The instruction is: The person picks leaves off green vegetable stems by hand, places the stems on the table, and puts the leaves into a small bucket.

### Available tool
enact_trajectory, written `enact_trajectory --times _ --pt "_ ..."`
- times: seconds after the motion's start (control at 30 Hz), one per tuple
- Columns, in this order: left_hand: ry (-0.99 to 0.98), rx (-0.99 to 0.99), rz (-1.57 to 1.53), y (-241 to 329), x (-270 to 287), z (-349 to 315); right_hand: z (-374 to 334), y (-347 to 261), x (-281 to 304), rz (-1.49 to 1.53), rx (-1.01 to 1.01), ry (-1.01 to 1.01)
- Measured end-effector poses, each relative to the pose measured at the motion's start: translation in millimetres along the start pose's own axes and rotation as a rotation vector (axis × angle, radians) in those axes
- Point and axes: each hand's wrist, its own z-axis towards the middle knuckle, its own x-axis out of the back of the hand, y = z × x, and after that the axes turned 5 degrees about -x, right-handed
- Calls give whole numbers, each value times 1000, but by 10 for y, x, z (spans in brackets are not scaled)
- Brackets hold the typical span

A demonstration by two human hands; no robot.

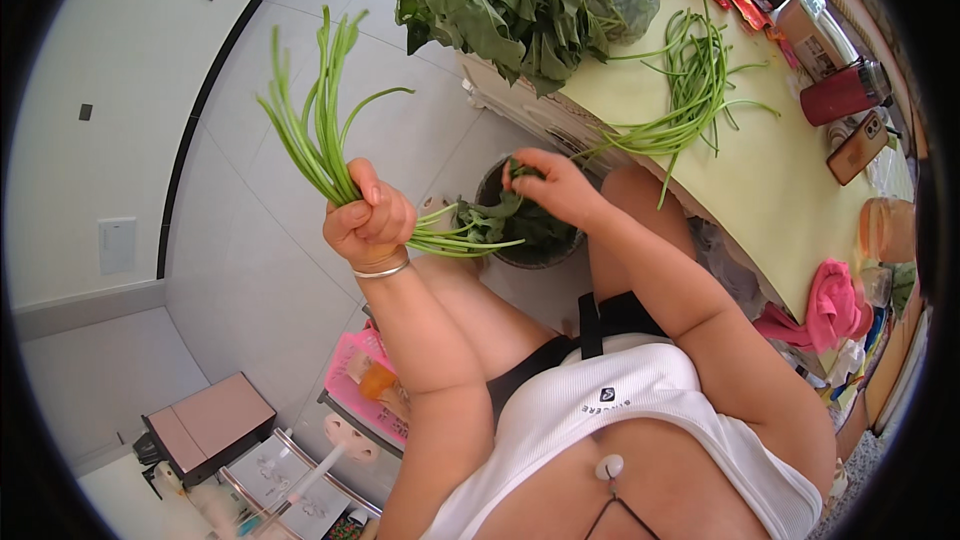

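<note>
Stems [318,130] bunched upright in left hand [368,222], fingers clenched tight round them above the floor, while right hand [553,186] pinches leaves over the dark bowl [540,252] of trimmings; best to keep the bunch firmly clamped and pluck close to the bowl so scraps drop in.

One bowl [530,240], one phone [858,147], one cup [843,93]

a heap of leafy greens [520,0], loose green stalks [690,90], a red cup [840,95] and a phone [858,148] on the yellow table [790,210]
</note>
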Motion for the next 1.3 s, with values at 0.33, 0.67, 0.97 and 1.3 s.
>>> enact_trajectory --times 0.33,0.67,0.97,1.3 --pt "66 9 59 -29 -9 19 -46 -127 -279 -305 230 -21" --pt "136 -114 0 138 98 -44 17 608 202 25 -320 0" --pt "478 -229 -80 55 183 -19 -1 30 -334 27 229 -176" --pt "744 -300 42 -21 219 -29 -3 -103 -541 19 13 92"
